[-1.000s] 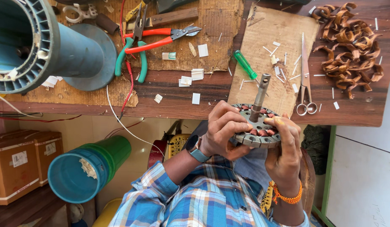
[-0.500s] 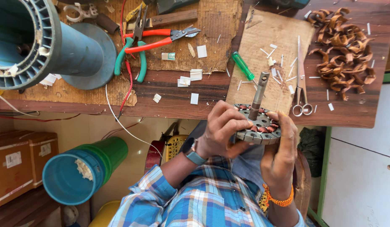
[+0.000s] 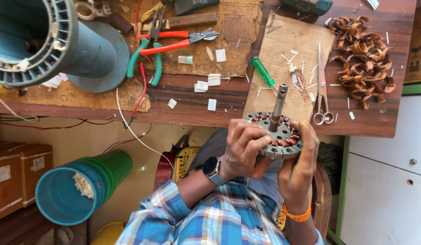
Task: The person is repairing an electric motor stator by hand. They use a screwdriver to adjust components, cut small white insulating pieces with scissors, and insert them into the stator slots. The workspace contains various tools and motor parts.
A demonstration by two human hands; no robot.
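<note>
Head camera view looks down on a round motor stator point(image 3: 278, 136) with a steel shaft point(image 3: 279, 102) standing up from its middle, held over the person's lap just off the near edge of the tabletop point(image 3: 192, 106). The left hand point(image 3: 242, 147) wraps its fingers point(image 3: 246, 131) over the stator's rim and top face, closed on it; the right hand point(image 3: 299, 165) cups it from the other side, fingers likewise closed around the edge. Reddish copper winding shows in the slots around the ring, though whether every slot is filled cannot be told. By my judgement the stripping is behind: a heap of curled old copper coils point(image 3: 362, 56) lies on the tabletop, with white slips of insulation paper point(image 3: 212, 79) scattered about, so fitting or dressing the slots looks part-way. Scissors point(image 3: 323, 88), a green-handled screwdriver point(image 3: 264, 71) and red-handled cutters point(image 3: 178, 41) lie further off, untouched. A large blue motor housing point(image 3: 42, 41) stands apart.
</note>
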